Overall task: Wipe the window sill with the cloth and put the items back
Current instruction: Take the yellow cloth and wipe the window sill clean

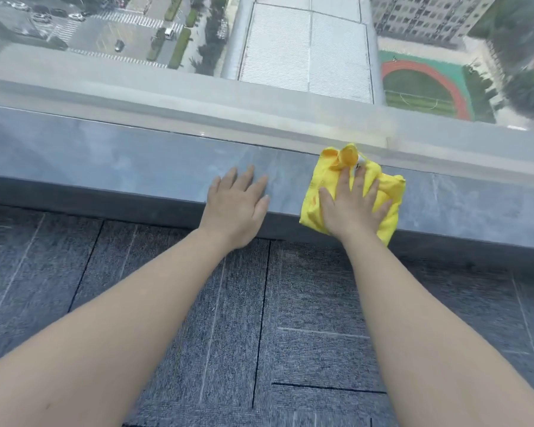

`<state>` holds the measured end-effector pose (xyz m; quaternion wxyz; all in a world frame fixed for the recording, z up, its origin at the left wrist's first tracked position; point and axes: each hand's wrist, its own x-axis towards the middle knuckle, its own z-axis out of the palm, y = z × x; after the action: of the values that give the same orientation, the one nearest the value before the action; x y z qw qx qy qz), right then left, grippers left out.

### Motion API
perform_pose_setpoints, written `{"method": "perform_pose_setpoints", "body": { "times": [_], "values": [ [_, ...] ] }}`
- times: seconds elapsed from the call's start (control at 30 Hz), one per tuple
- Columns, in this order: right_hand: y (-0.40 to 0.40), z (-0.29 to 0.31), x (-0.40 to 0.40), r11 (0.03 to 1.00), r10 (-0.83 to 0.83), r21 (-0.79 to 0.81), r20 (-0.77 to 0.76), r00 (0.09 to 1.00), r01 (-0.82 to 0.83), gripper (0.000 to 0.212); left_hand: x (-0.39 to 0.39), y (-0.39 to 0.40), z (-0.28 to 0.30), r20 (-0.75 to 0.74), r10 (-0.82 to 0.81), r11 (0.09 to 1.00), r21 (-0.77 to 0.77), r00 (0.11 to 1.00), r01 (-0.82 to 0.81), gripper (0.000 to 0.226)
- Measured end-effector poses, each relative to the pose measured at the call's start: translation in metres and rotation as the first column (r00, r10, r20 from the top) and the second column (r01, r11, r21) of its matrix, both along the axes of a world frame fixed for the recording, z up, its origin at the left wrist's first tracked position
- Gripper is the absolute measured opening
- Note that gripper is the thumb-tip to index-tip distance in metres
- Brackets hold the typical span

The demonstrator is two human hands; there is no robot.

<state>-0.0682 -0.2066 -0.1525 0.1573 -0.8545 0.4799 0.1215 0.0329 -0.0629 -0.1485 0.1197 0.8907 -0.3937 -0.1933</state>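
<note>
A grey-blue stone window sill runs across the view below the window glass. A crumpled yellow cloth lies on the sill right of centre, with a small white tag at its far edge. My right hand presses flat on the cloth, fingers spread. My left hand rests palm down on the bare sill just left of the cloth, fingers apart, holding nothing. No other items show on the sill.
The window glass stands right behind the sill, with a pale ledge outside and streets and buildings far below. Grey carpet tiles cover the floor in front of the sill.
</note>
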Motion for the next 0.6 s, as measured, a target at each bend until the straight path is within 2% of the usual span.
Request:
{"method": "perform_pose_setpoints", "body": {
  "times": [0.07, 0.13, 0.2, 0.3, 0.4, 0.5, 0.6],
  "values": [
    [-0.003, 0.0, 0.012, 0.999, -0.043, 0.008, 0.008, 0.999, 0.043, 0.059, -0.006, -0.004, -0.005, 0.035, -0.024, 1.0, 0.014, 0.999, 0.024, 0.048],
    [0.002, -0.001, 0.025, 1.0, 0.011, -0.014, 0.009, 1.0, -0.011, 0.056, -0.009, -0.005, -0.006, 0.051, -0.014, 1.0, 0.004, 0.999, 0.014, 0.048],
    [0.011, -0.004, 0.03, 0.982, 0.184, -0.056, 0.028, 0.983, -0.182, 0.053, -0.009, -0.003, -0.007, 0.077, 0.006, 1.0, -0.014, 0.997, -0.005, 0.056],
    [0.015, -0.006, 0.021, 0.873, 0.485, -0.116, 0.096, 0.869, -0.474, 0.051, -0.01, -0.001, -0.009, 0.12, 0.011, 0.999, -0.043, 0.993, -0.006, 0.073],
    [0.003, -0.004, 0.0, 0.782, 0.622, -0.119, 0.114, 0.774, -0.611, 0.049, -0.012, -0.001, -0.01, 0.139, 0.02, 0.998, -0.068, 0.99, -0.011, 0.078],
    [-0.009, -0.005, -0.018, 0.795, 0.606, -0.111, 0.101, 0.789, -0.596, 0.048, -0.016, -0.005, -0.007, 0.157, 0.074, 0.994, -0.097, 0.985, -0.06, 0.072],
    [-0.024, -0.007, -0.036, 0.874, 0.482, -0.114, 0.095, 0.871, -0.472, 0.049, -0.021, -0.015, -0.004, 0.152, 0.071, 0.994, -0.09, 0.986, -0.058, 0.074]
  ]
}}
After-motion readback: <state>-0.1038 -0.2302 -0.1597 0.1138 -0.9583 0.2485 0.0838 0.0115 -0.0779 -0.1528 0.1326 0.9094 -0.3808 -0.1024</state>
